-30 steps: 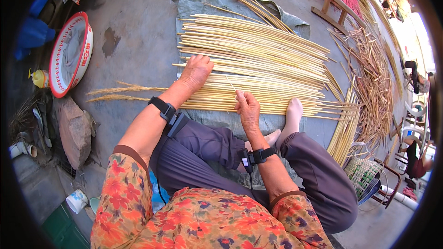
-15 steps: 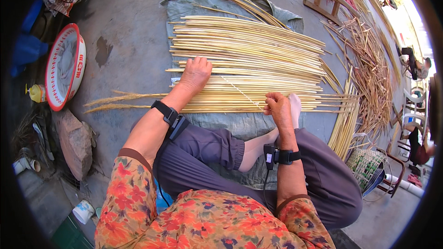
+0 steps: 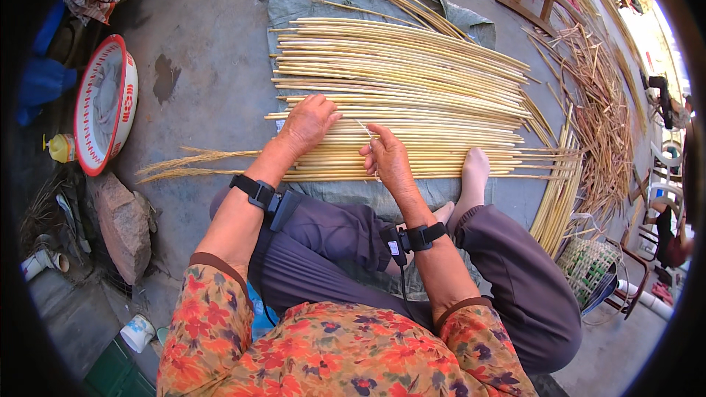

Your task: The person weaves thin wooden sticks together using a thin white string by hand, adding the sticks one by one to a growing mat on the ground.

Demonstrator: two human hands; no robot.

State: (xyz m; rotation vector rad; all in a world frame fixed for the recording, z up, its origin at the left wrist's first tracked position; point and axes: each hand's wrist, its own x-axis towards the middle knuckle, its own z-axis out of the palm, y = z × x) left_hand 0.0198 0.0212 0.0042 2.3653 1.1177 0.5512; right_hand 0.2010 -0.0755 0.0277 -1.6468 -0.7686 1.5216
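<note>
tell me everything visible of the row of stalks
The row of stalks is yellowish: slender, dry stems laid roughly parallel on a greyish sheet. Two end at left in feathery tufts. The left hand appears to touch its left part; the right hand, with a pale cord, is over its near middle; a foot overlaps its near right.

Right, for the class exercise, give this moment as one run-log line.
left hand: on pale stalks | right hand: holding thin white cord | under stalks: grey-green sheet | far left: red-rimmed basin
</note>
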